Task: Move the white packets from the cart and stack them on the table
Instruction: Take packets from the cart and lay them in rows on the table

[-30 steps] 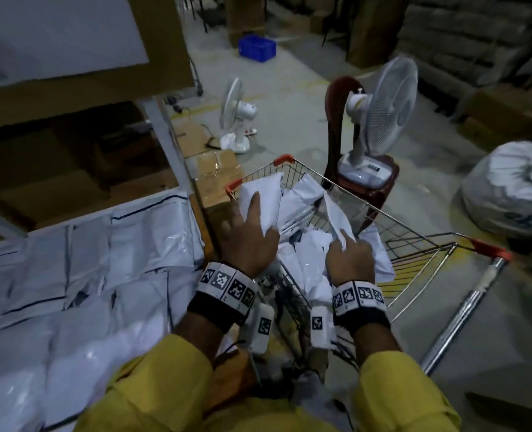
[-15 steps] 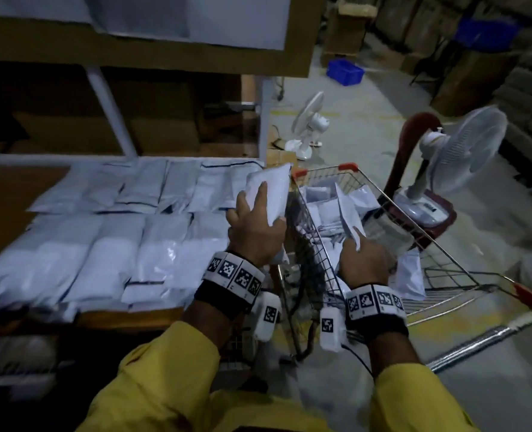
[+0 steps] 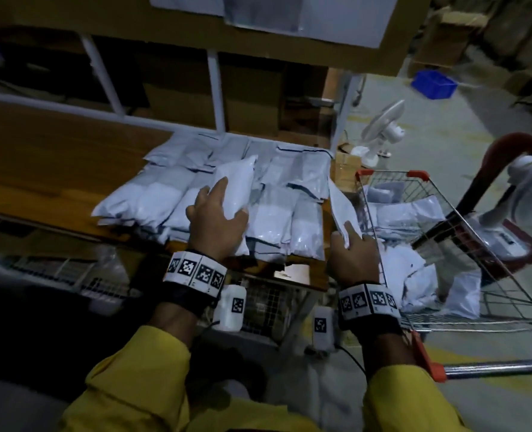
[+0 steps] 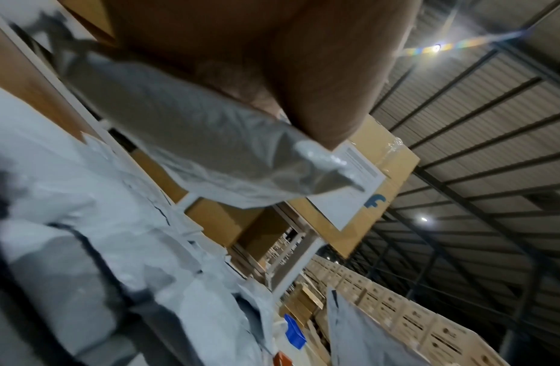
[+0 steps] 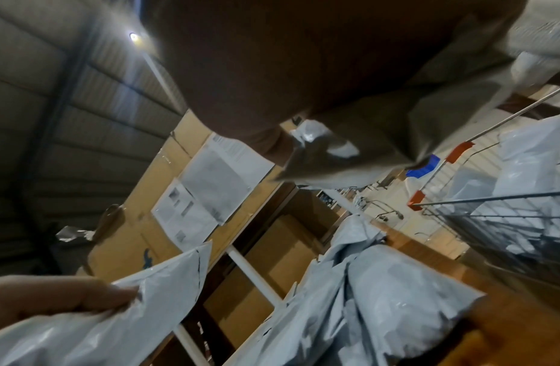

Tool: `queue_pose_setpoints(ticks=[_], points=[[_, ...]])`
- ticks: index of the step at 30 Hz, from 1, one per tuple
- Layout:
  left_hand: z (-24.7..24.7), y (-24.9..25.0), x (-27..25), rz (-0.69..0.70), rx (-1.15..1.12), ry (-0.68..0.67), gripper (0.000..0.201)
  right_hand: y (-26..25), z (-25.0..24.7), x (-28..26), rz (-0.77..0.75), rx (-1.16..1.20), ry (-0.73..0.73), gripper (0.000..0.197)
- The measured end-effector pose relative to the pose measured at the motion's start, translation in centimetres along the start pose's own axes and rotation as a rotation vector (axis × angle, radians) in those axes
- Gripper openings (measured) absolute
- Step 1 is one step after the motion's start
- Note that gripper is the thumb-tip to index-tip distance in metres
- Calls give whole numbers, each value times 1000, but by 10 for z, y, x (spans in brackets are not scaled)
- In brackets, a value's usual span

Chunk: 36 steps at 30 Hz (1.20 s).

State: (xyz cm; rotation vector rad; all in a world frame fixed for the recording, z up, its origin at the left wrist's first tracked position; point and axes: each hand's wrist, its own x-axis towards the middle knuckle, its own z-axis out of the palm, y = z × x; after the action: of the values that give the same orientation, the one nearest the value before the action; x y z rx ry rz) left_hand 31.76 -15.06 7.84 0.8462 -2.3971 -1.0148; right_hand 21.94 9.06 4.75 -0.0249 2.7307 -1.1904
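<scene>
left hand (image 3: 216, 221) holds a white packet (image 3: 235, 185) over the packets on the desk (image 3: 55, 169) | right hand (image 3: 353, 258) holds another packet (image 3: 341, 207) by the cart (image 3: 464, 232) | box label writing too blurry to read

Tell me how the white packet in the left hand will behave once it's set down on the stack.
The packet looks padded and soft, so it will probably sag rather than stay flat. Its glossy plastic skin may slide on the equally shiny packets on the table. The left hand alone lifts it, so it seems light for its size.
</scene>
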Motion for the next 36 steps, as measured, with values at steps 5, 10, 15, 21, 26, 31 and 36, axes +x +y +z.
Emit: queue_pose_setpoints(ticks=[5,10,15,21,26,31,36], points=[[-42,-46,18,-12,-47,119,80,-36,30,-5,-48,-80,-33,64],[-72,-89,61,21,-20,116,78,-73,63,-2,-45,-50,-17,68],[-97,-129,108,37,28,97,78,-112,102,2,-37,-73,39,63],[-119,-177,165,31,158,70,66,-143,136,11,6,-115,84,67],[-129,-230,195,-48,211,-31,67,-159,154,17,49,-143,88,66],[-127,-253,211,-30,261,-118,65,-180,172,21,62,-191,71,67],[-119,-268,218,-29,317,-140,73,-192,206,20,54,-350,10,73]])
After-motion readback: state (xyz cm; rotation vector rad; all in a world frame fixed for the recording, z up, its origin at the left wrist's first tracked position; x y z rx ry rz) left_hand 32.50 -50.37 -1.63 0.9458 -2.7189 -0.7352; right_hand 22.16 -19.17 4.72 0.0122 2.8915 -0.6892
